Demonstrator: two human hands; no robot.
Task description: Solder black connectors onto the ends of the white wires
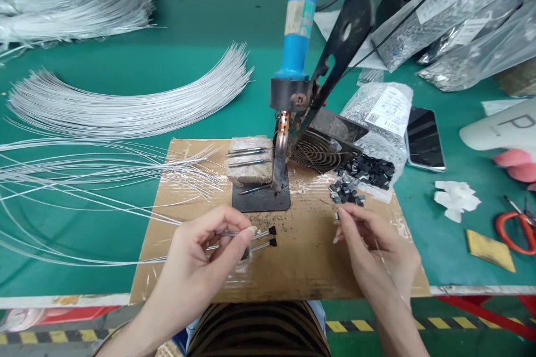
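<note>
My left hand [215, 251] is closed in a pinch above the cardboard, gripping thin white wire [171, 218] that comes in from the left. Just beyond its fingertips, two small black parts [272, 231] sit on wire ends; whether the fingers hold these too is hard to tell. My right hand [372, 242] pinches a small black piece [337, 216], mostly hidden by the fingertips. A thin silvery strand [386, 268] runs across that palm toward the wrist. Between and beyond the hands, a blue soldering iron [297, 22] points down in a stand, its tip over a dark plate [262, 201].
Loose black pieces [368, 172] spill from a plastic bag [383, 109] at right. A worn block [250, 164] carries several metal tips. A round fan grille [316, 150], phone [426, 138] and orange-handled scissors [513, 231] lie around. A wire bundle [134, 106] rests at left.
</note>
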